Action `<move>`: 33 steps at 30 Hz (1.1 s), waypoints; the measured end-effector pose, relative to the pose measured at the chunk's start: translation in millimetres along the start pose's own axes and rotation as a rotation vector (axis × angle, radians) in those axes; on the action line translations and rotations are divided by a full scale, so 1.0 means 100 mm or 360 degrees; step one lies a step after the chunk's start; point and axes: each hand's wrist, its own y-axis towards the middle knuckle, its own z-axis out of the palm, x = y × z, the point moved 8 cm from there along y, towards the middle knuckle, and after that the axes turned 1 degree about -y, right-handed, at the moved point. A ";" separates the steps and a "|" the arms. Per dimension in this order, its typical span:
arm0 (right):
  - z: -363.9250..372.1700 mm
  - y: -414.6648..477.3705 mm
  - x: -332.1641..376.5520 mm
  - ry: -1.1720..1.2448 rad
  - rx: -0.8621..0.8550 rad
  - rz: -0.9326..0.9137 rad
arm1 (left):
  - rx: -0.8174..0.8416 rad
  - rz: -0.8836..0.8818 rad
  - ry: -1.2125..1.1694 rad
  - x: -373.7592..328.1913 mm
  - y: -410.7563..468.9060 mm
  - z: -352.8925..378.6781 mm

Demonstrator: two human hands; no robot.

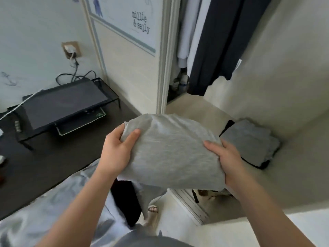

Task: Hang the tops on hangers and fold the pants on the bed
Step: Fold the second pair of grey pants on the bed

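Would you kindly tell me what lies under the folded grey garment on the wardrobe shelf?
A black item peeks out beneath the grey garment at two edges. The rest of it, and anything further below, is covered.

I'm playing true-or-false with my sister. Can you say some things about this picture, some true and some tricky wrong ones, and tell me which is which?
1. The left hand and the right hand both hold the grey garment. True.
2. The folded stack is red. False: it is mostly grey.
3. Dark clothes hang at the top right. True.
4. The monitor shows a cartoon. False: its screen is dark.
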 end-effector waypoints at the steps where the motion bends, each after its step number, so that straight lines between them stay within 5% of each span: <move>1: -0.17 0.04 0.00 0.0035 -0.0092 0.0006 | 0.0098 -0.0015 -0.0013 0.01 0.15 0.22; 9: -1.20 0.44 -0.37 0.0388 -0.0723 0.0202 | 0.0792 -0.0174 0.0110 0.22 1.16 1.97; 17: -1.71 1.04 -1.05 0.0690 -0.0994 0.0569 | 0.1204 -0.0603 0.0430 1.07 1.72 3.21; 25: -2.43 1.69 -1.28 0.0837 -0.1126 0.0682 | 0.1223 -0.1121 0.0542 1.59 1.85 4.10; 33: -3.29 2.41 -1.70 0.0992 -0.1340 0.0542 | 0.1291 -0.1251 0.0426 1.61 1.99 5.04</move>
